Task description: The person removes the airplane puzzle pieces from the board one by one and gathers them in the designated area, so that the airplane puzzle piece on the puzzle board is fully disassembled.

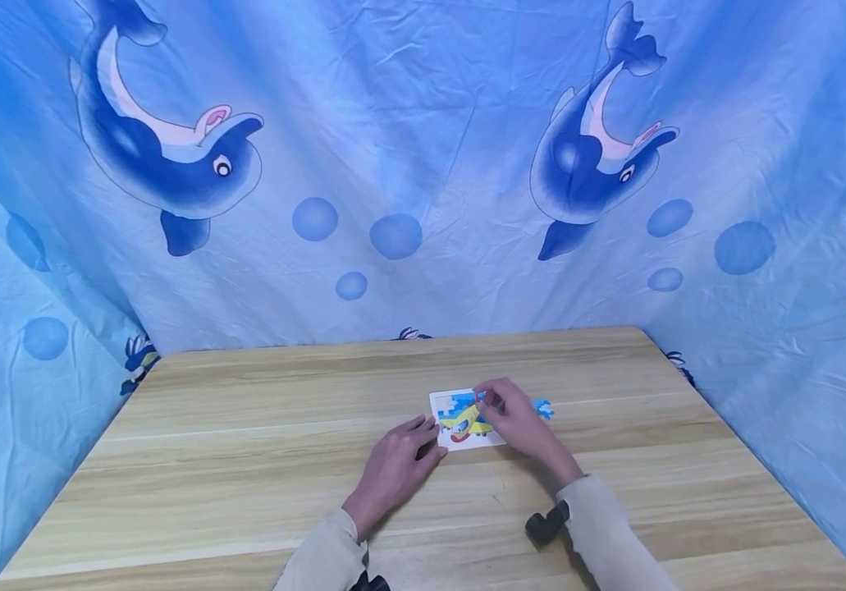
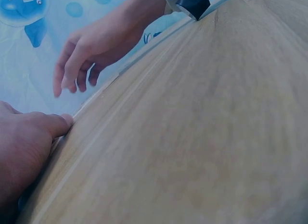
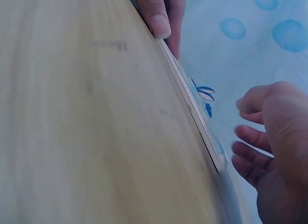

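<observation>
A white-framed jigsaw puzzle (image 1: 467,442) with a yellow airplane on blue lies flat on the table. My left hand (image 1: 400,461) rests palm down at its left side. The left fingers lie along the left edge and the thumb touches the near corner, also seen in the right wrist view. Over the puzzle's right part hovers my right hand (image 1: 514,417), its fingers bent downward and covering some of the picture. In the right wrist view, no piece shows between the right fingers (image 3: 252,137). Blue-and-white puzzle pieces (image 1: 543,409) show just beyond the right hand.
The wood-grain table (image 1: 245,460) spreads around the puzzle on all sides. Behind it and at both sides hangs a blue cloth (image 1: 423,164) printed with dolphins and bubbles. A black wrist device (image 1: 546,525) sits at the right sleeve.
</observation>
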{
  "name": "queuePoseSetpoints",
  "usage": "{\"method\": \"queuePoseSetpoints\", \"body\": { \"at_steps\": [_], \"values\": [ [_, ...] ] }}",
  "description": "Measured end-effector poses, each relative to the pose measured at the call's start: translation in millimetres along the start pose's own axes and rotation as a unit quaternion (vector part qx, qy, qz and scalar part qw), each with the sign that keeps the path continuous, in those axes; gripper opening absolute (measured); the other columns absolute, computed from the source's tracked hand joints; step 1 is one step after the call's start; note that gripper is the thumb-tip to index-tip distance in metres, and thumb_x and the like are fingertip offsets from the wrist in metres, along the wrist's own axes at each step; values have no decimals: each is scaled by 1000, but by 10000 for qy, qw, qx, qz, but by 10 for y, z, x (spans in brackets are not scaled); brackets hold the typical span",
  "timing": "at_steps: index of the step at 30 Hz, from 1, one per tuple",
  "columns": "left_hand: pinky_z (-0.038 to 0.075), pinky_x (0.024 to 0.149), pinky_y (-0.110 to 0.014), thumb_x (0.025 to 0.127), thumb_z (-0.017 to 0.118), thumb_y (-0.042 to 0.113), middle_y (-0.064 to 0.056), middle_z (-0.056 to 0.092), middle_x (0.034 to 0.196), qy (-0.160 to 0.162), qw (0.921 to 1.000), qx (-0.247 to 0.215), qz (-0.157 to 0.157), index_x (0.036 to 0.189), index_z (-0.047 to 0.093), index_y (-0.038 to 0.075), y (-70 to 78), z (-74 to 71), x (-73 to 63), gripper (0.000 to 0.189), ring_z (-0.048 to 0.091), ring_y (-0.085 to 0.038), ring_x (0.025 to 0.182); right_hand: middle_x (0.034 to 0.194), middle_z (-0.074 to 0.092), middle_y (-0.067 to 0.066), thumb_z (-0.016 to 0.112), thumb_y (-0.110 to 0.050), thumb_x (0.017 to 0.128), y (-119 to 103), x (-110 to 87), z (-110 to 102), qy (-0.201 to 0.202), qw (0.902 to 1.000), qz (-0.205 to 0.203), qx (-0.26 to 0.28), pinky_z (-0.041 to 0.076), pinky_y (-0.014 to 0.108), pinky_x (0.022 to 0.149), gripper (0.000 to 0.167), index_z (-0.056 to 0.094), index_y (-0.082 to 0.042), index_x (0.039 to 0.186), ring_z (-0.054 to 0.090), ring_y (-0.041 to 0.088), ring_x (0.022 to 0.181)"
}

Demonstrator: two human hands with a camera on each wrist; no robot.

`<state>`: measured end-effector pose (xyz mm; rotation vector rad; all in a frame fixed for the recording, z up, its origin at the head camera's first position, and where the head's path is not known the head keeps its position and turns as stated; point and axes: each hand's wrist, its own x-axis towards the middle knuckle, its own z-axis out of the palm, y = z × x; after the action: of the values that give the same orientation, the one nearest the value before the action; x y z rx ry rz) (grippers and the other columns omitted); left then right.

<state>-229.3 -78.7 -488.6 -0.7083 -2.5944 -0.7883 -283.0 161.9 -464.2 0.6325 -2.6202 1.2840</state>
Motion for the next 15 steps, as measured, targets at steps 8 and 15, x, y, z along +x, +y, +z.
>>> {"method": "queuePoseSetpoints", "body": {
  "at_steps": [8,15],
  "values": [
    [51,104,-51,95,77,31,-11,68,133,-17,10000,54,-34,126,74,6,7,-7,-1,40,62,-34,127,99,58,1,71,-7,96,8,93,145,-85,9995,58,-298,52,38,84,28,69,-1,124,57,17,94],
    [51,104,-50,95,77,31,-11,68,133,-54,10000,62,-28,126,74,6,9,-4,0,40,62,-34,127,103,58,3,68,-7,99,21,155,187,-104,9983,310,-479,52,38,84,23,72,-3,122,56,19,94]
  ]
}}
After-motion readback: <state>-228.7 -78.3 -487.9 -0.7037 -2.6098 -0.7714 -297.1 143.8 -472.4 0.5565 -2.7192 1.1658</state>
